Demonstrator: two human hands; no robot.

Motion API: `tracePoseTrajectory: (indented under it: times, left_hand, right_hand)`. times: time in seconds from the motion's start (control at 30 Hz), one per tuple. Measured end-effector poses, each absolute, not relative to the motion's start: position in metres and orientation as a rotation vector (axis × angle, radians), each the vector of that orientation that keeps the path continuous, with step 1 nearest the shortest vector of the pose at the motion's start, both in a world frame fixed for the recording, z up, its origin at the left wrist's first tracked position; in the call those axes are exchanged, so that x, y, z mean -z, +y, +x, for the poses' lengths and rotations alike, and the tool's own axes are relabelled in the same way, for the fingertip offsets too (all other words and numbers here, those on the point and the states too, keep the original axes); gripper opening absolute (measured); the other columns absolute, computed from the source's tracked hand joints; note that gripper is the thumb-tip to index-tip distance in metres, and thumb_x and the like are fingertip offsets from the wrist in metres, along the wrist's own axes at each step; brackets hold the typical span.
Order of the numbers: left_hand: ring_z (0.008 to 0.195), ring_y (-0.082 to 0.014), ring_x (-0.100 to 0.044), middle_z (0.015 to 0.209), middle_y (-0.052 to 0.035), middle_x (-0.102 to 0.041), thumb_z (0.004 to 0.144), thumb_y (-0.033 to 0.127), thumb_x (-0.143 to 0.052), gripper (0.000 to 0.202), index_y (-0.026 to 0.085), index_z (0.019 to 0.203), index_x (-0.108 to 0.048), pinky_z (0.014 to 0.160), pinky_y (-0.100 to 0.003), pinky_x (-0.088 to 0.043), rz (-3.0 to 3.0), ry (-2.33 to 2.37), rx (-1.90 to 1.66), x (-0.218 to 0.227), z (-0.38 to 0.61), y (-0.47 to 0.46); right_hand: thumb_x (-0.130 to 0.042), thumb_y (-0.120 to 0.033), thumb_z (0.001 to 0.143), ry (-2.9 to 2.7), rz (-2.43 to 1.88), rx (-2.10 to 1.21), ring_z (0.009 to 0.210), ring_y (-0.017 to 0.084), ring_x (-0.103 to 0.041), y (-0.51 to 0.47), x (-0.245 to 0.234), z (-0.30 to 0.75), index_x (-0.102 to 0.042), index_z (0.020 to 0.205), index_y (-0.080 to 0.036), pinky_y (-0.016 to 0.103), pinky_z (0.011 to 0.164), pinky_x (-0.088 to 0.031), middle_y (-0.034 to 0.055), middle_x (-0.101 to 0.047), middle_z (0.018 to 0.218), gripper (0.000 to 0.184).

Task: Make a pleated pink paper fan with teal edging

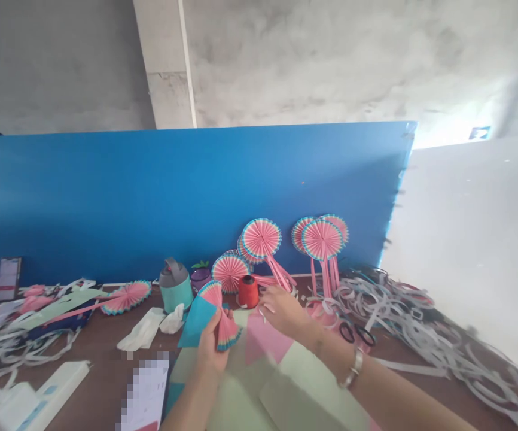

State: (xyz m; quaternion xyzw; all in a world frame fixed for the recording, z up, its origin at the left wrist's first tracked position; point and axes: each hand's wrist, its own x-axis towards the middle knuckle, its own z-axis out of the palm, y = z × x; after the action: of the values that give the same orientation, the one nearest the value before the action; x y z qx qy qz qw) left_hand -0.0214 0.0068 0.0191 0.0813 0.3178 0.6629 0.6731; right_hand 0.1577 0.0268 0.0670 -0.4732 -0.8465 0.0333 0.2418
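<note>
My left hand (215, 342) grips a pleated paper fan (228, 328), pink with a blue and yellow edge, pinched at its middle so both ends flare out. My right hand (281, 308) reaches in from the right, its fingers curled together just beside a red thread spool (248, 292) with a dark top. Something small and pale shows at those fingertips, too little to name. Under both hands lie sheets of coloured paper: pink (263, 342), blue (192, 326) and pale green (236, 389).
Finished round fans (323, 238) on pink sticks lean against the blue partition (196, 185). Black-handled scissors (356, 333) lie right, by tangled white strips (416, 323). A teal flask (176, 293), crumpled tissue (142, 330), a phone (145, 389) and a power strip (57, 395) are left.
</note>
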Motion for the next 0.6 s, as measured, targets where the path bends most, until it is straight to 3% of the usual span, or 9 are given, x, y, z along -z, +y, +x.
tracePoseTrajectory:
  times: [0.17, 0.33, 0.5, 0.6]
  left_hand:
    - [0.059, -0.0099, -0.064, 0.065, 0.0026, -0.065, 0.086, 0.007, -0.052, 0.016, 0.017, 0.078, -0.060, 0.053, -0.019, -0.048, 0.129, 0.733, -1.613, -0.020, -0.024, 0.006]
    - [0.054, -0.0099, -0.062, 0.060, 0.0021, -0.064, 0.084, 0.007, -0.055, 0.015, 0.017, 0.073, -0.060, 0.051, -0.019, -0.047, 0.122, 0.765, -1.642, -0.016, -0.021, 0.007]
    - [0.049, -0.0096, -0.060, 0.057, 0.0010, -0.063, 0.083, 0.008, -0.054, 0.017, 0.015, 0.069, -0.060, 0.046, -0.018, -0.046, 0.110, 0.783, -1.671, -0.012, -0.016, 0.008]
    - [0.048, -0.0105, -0.059, 0.058, 0.0000, -0.063, 0.079, 0.010, -0.057, 0.012, 0.014, 0.069, -0.061, 0.043, -0.019, -0.045, 0.107, 0.782, -1.665, -0.010, -0.014, 0.009]
  right_hand:
    - [-0.051, -0.020, 0.083, -2.765, -1.113, 0.492, 0.105, 0.026, -0.044, 0.065, -0.083, 0.100, -0.070, 0.089, -0.014, 0.039, 0.088, -0.033, 0.0133, -0.058, 0.108, 0.021]
    - [-0.058, -0.015, 0.076, -2.885, -1.148, 0.510, 0.102, 0.029, -0.048, 0.094, -0.071, 0.066, -0.073, 0.080, -0.013, 0.041, 0.089, -0.035, 0.0144, -0.065, 0.098, 0.015]
    - [-0.065, -0.010, 0.068, -2.890, -1.275, 0.453, 0.108, 0.033, -0.049, 0.106, -0.059, 0.051, -0.073, 0.080, -0.012, 0.046, 0.101, -0.027, 0.0178, -0.067, 0.105, 0.014]
    - [-0.062, -0.007, 0.070, -2.842, -1.318, 0.354, 0.110, 0.033, -0.050, 0.108, -0.056, 0.046, -0.072, 0.082, -0.011, 0.047, 0.104, -0.025, 0.0189, -0.067, 0.105, 0.016]
